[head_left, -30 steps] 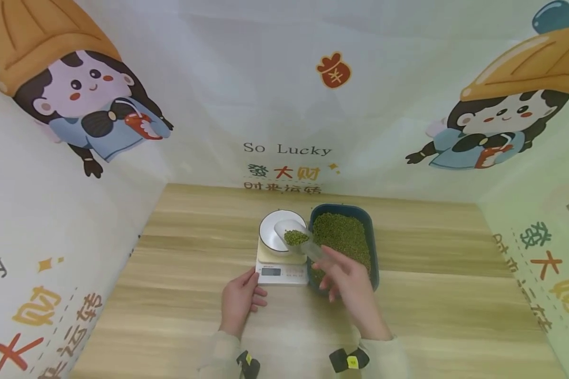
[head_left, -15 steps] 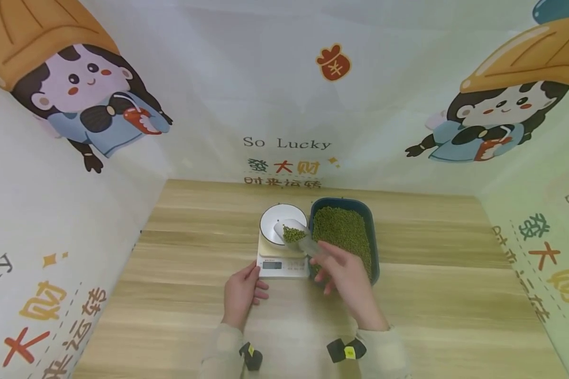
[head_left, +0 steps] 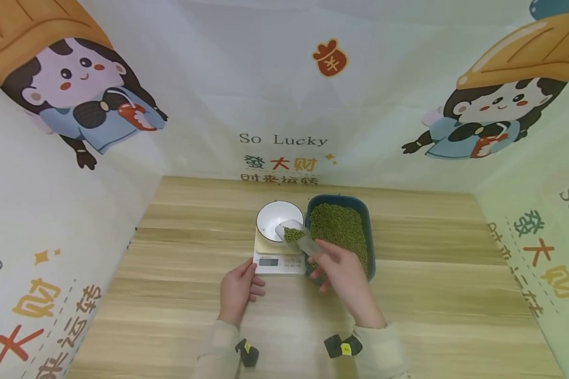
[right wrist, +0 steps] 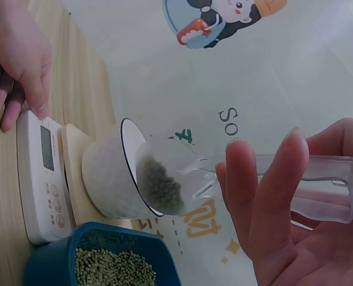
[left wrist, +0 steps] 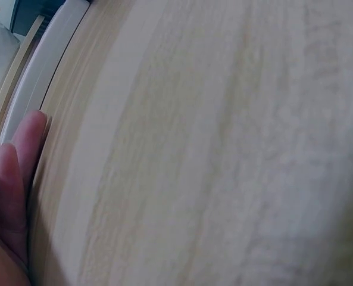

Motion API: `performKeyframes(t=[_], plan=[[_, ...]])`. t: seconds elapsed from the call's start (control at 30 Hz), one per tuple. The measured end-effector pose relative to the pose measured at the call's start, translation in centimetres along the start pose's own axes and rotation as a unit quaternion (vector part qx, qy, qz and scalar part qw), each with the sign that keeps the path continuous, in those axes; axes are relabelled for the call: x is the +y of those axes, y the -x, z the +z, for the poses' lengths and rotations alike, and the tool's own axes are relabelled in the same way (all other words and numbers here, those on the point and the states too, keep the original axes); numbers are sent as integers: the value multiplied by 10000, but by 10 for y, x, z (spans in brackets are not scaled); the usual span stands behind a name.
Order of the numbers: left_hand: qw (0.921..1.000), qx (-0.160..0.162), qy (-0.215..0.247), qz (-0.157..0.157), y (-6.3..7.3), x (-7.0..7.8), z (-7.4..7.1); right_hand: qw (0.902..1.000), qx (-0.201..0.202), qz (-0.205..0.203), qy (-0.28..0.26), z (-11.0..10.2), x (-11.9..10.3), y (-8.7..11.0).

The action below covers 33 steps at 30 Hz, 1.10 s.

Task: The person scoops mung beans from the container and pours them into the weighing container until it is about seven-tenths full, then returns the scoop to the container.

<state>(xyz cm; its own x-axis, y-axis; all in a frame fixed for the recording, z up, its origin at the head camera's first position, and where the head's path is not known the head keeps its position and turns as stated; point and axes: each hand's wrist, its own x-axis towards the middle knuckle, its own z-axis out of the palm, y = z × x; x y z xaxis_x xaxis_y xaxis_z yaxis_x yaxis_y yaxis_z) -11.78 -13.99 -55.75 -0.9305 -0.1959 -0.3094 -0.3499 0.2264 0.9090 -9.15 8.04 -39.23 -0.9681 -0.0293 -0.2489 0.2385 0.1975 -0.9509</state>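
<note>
In the head view, my right hand [head_left: 343, 273] grips the handle of a clear plastic scoop [head_left: 308, 244], whose tilted mouth is over the right rim of a white bowl [head_left: 272, 218]. Green mung beans [right wrist: 161, 187] lie in the scoop. The dark-rimmed bowl stands on a white kitchen scale [head_left: 289, 267]; a few dark specks show inside it. With thumb and forefinger, my left hand [head_left: 239, 289] touches the scale's front left corner, its other fingers [left wrist: 9, 179] loosely extended. Right of the scale sits a dark blue tub [head_left: 371, 237] full of mung beans [head_left: 336, 226].
The scale and tub stand close together on a wood-grain table [head_left: 431, 279]. A printed cloth [head_left: 208, 95] rises behind and at both sides. A few stray beans lie near the table's back edge.
The head view has shifted slightly. Specks that look like beans have appeared in the bowl. The scoop stays over its rim with small movement, and the left hand stays at the scale's corner.
</note>
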Motion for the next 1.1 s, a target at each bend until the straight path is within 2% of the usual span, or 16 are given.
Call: performKeyframes(t=[0.37,1.1], plan=[[9999,-2,90,-62,1,4,0,9998,73,-132,115,0,-4,1],[9999,-12,101,-126,1,3,0,9996,155,-143,202,-3,-2,5]])
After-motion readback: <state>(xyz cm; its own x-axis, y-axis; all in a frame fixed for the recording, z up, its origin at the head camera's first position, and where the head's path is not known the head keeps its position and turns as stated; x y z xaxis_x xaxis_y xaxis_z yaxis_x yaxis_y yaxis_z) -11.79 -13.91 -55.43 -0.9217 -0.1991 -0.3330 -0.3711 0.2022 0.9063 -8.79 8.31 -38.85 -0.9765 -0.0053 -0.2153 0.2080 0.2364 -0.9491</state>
